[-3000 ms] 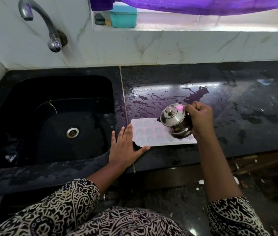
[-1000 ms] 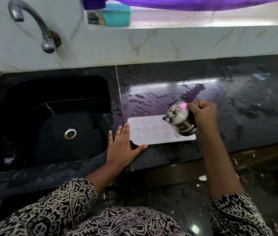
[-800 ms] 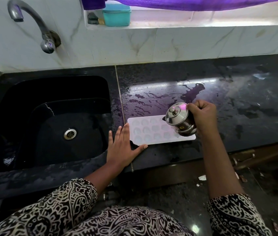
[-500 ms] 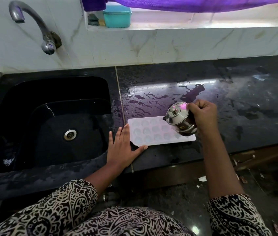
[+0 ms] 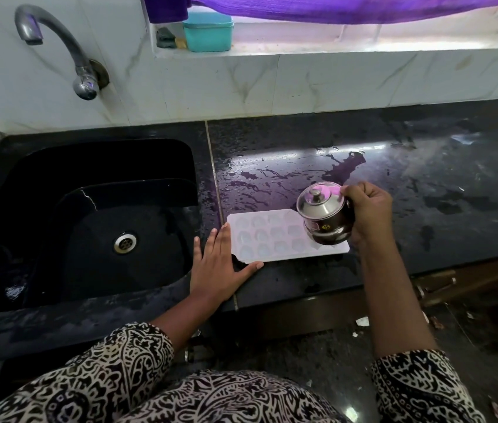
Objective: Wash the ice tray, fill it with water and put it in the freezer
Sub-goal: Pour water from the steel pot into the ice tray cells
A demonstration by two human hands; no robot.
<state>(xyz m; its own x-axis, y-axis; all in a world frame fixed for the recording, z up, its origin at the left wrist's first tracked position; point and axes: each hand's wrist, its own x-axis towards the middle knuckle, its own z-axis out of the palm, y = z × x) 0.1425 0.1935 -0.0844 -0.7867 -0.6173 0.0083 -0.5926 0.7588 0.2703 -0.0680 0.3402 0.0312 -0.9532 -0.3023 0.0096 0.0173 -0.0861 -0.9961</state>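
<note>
A white ice tray (image 5: 267,236) with round cells lies flat on the wet black counter, just right of the sink. My left hand (image 5: 218,267) rests flat on the counter at the tray's left end, fingers straight and thumb along its front corner. My right hand (image 5: 368,210) grips a small lidded steel jug (image 5: 324,216), tilted to the left above the tray's right end. The jug hides the tray's right cells.
A black sink (image 5: 89,221) with a drain lies to the left, under a wall tap (image 5: 67,53). A teal box (image 5: 208,32) stands on the window ledge. The wet black counter (image 5: 424,184) stretches right. A purple curtain hangs above.
The jug has stayed tilted over the tray's right end with only slight shifts. My left hand has not moved.
</note>
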